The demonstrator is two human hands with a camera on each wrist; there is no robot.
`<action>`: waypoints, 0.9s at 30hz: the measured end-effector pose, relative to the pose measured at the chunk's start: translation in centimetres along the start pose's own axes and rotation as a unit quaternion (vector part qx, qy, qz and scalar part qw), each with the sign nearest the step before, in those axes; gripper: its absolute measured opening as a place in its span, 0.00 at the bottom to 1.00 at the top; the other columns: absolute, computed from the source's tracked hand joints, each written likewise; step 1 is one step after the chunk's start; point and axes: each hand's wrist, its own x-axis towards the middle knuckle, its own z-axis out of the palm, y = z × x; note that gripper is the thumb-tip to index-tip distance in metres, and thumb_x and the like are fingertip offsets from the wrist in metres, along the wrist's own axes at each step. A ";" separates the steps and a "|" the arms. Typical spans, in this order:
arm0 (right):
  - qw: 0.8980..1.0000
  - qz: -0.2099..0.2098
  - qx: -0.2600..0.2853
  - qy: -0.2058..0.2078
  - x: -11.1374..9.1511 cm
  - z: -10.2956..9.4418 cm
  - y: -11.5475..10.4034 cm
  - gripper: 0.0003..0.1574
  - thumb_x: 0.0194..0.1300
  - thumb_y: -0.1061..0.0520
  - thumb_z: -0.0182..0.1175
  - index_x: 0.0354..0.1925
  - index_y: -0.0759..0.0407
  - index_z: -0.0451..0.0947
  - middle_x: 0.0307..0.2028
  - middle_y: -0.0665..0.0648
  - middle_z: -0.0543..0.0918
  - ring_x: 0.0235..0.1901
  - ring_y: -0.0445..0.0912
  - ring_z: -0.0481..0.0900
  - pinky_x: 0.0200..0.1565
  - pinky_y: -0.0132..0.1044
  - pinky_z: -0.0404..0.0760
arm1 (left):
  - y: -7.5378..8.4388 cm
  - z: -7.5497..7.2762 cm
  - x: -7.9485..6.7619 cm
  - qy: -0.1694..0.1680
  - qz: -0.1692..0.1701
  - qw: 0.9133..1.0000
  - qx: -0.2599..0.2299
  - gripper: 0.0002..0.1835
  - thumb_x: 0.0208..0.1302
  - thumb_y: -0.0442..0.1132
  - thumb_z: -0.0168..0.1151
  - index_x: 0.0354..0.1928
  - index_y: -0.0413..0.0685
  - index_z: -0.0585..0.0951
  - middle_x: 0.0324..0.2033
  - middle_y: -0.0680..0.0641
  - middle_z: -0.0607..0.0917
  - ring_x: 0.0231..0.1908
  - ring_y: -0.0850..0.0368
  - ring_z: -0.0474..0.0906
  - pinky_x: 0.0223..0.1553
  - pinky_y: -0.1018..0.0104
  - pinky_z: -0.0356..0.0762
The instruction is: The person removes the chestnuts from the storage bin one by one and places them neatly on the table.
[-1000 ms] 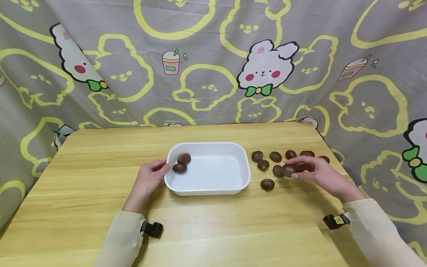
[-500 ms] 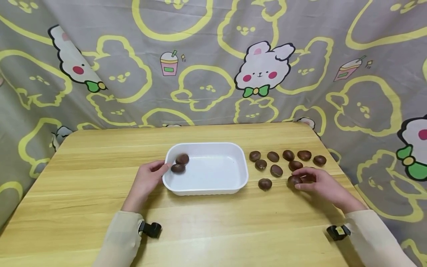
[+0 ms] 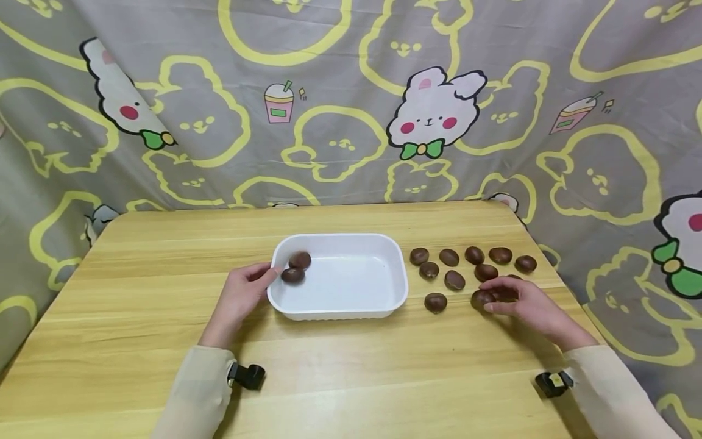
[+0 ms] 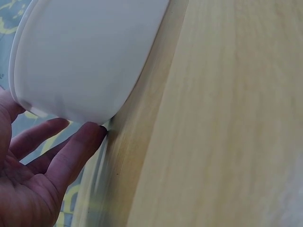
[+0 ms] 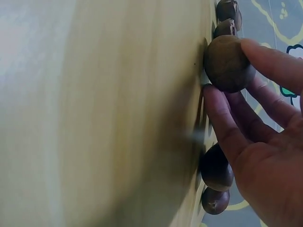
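Observation:
A white tray (image 3: pixel 340 311) stands mid-table with two brown chestnuts (image 3: pixel 293 275) against its left end. My left hand (image 3: pixel 245 296) holds that end, thumb over the rim; in the left wrist view its fingers (image 4: pixel 71 156) touch the outer wall below. To the right, my right hand (image 3: pixel 526 308) pinches a chestnut (image 3: pixel 482 299) between thumb and fingers, at or very near the table top. The right wrist view shows this chestnut (image 5: pixel 228 64) with the thumb on one side and a fingertip on the other. The hand partly hides another chestnut behind it.
Several loose chestnuts (image 3: pixel 454 280) lie spread between the tray and the table's right edge, one (image 3: pixel 436 302) nearer the front. The wooden table (image 3: pixel 340 378) meets a patterned grey curtain (image 3: pixel 340 146) at the back and sides. Each wrist wears a black camera (image 3: pixel 248 377).
The right hand has moved nearer the table's front with its chestnut, away from the others, and has barely shifted in the last half second. The left hand stays on the tray.

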 end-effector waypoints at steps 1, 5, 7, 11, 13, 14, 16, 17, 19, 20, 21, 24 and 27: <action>1.000 0.001 -0.005 0.002 0.0 0.0 0.0 0.27 0.62 0.55 0.70 0.55 0.65 0.77 0.49 0.60 0.81 0.46 0.47 0.78 0.45 0.27 0.75 | 0.1 0.0 0.0 0.000 0.000 1.000 -0.003 0.28 0.69 0.49 0.62 0.60 0.34 0.77 0.55 0.34 0.80 0.52 0.46 0.76 0.42 0.72 0.78; 0.999 0.000 -0.030 0.011 -0.1 -0.3 -0.1 0.26 0.62 0.54 0.69 0.55 0.64 0.78 0.49 0.59 0.82 0.47 0.49 0.78 0.46 0.29 0.74 | 0.2 0.3 0.3 -0.005 -0.001 1.000 -0.012 0.27 0.69 0.49 0.62 0.60 0.34 0.78 0.55 0.34 0.80 0.51 0.46 0.77 0.41 0.72 0.79; 0.999 -0.002 -0.041 0.019 -0.1 -0.5 -0.2 0.25 0.63 0.54 0.69 0.55 0.64 0.78 0.49 0.60 0.82 0.49 0.51 0.78 0.46 0.29 0.75 | 0.2 0.4 0.3 -0.005 -0.001 1.000 -0.007 0.27 0.69 0.49 0.62 0.60 0.35 0.78 0.55 0.35 0.79 0.52 0.47 0.76 0.42 0.72 0.79; 0.998 -0.003 -0.041 0.045 0.0 -0.6 -1.2 0.25 0.66 0.53 0.67 0.56 0.65 0.77 0.53 0.64 0.79 0.50 0.55 0.77 0.44 0.29 0.76 | 0.0 0.2 0.3 -0.004 0.004 1.000 0.005 0.27 0.69 0.50 0.61 0.60 0.35 0.78 0.55 0.35 0.80 0.52 0.48 0.76 0.43 0.73 0.78; 0.997 -0.001 -0.043 0.061 0.1 -0.5 -2.1 0.24 0.68 0.52 0.64 0.56 0.65 0.77 0.54 0.65 0.78 0.50 0.56 0.77 0.42 0.29 0.76 | -0.2 0.1 0.3 -0.005 0.006 1.000 0.006 0.26 0.70 0.49 0.61 0.60 0.34 0.78 0.54 0.35 0.80 0.51 0.47 0.77 0.42 0.72 0.79; 0.997 -0.002 -0.046 0.068 0.3 -0.4 -2.6 0.23 0.69 0.52 0.63 0.56 0.65 0.77 0.55 0.65 0.78 0.50 0.57 0.77 0.41 0.29 0.76 | -0.3 0.0 0.3 -0.007 0.006 1.000 0.001 0.26 0.70 0.48 0.61 0.60 0.34 0.78 0.54 0.34 0.80 0.50 0.47 0.78 0.41 0.71 0.80; 0.996 -0.007 -0.047 0.081 0.5 -0.2 -3.6 0.22 0.71 0.51 0.61 0.56 0.64 0.77 0.55 0.64 0.77 0.51 0.57 0.76 0.43 0.28 0.76 | -0.2 0.0 0.3 -0.011 0.006 1.000 -0.003 0.26 0.70 0.48 0.61 0.59 0.34 0.78 0.54 0.35 0.80 0.49 0.47 0.78 0.40 0.70 0.81; 0.995 -0.009 -0.044 0.084 0.7 -0.2 -4.3 0.22 0.71 0.51 0.60 0.56 0.63 0.77 0.55 0.63 0.76 0.52 0.58 0.76 0.44 0.29 0.77 | -0.2 0.1 0.4 -0.014 0.008 1.000 -0.006 0.26 0.70 0.48 0.61 0.59 0.34 0.78 0.53 0.35 0.80 0.48 0.47 0.79 0.40 0.69 0.81; 0.995 -0.023 -0.036 0.090 1.2 0.0 -5.7 0.21 0.72 0.50 0.59 0.56 0.63 0.77 0.54 0.62 0.76 0.53 0.58 0.75 0.48 0.32 0.77 | -0.1 0.2 0.5 -0.019 0.009 1.000 -0.007 0.25 0.70 0.47 0.61 0.59 0.34 0.78 0.53 0.35 0.81 0.47 0.46 0.79 0.40 0.68 0.82; 0.995 -0.030 -0.032 0.091 1.6 0.2 -6.5 0.21 0.72 0.50 0.58 0.56 0.62 0.77 0.54 0.61 0.76 0.54 0.57 0.75 0.51 0.35 0.77 | -0.1 0.3 0.5 -0.020 0.009 1.000 -0.006 0.24 0.70 0.46 0.61 0.59 0.35 0.78 0.53 0.35 0.81 0.47 0.47 0.80 0.39 0.67 0.82; 0.995 -0.039 -0.026 0.088 2.0 0.5 -7.2 0.21 0.73 0.50 0.58 0.56 0.62 0.77 0.54 0.61 0.77 0.54 0.57 0.74 0.53 0.37 0.76 | -0.1 0.3 0.5 -0.019 0.008 1.000 -0.005 0.24 0.70 0.46 0.61 0.59 0.35 0.79 0.53 0.35 0.81 0.47 0.47 0.80 0.39 0.67 0.82; 0.995 -0.067 -0.021 0.073 3.6 1.9 -9.4 0.20 0.72 0.51 0.59 0.55 0.61 0.78 0.52 0.60 0.79 0.53 0.55 0.76 0.54 0.46 0.75 | -0.1 0.2 0.4 -0.016 0.004 1.000 0.001 0.23 0.70 0.44 0.61 0.59 0.35 0.78 0.53 0.35 0.81 0.47 0.46 0.80 0.39 0.67 0.82; 0.995 -0.088 0.001 0.043 5.3 3.8 -11.2 0.17 0.71 0.54 0.61 0.54 0.60 0.78 0.52 0.60 0.80 0.51 0.53 0.78 0.52 0.48 0.77 | -0.2 0.0 0.3 -0.009 -0.001 1.000 0.002 0.23 0.71 0.44 0.60 0.60 0.34 0.78 0.53 0.35 0.81 0.47 0.46 0.79 0.39 0.67 0.82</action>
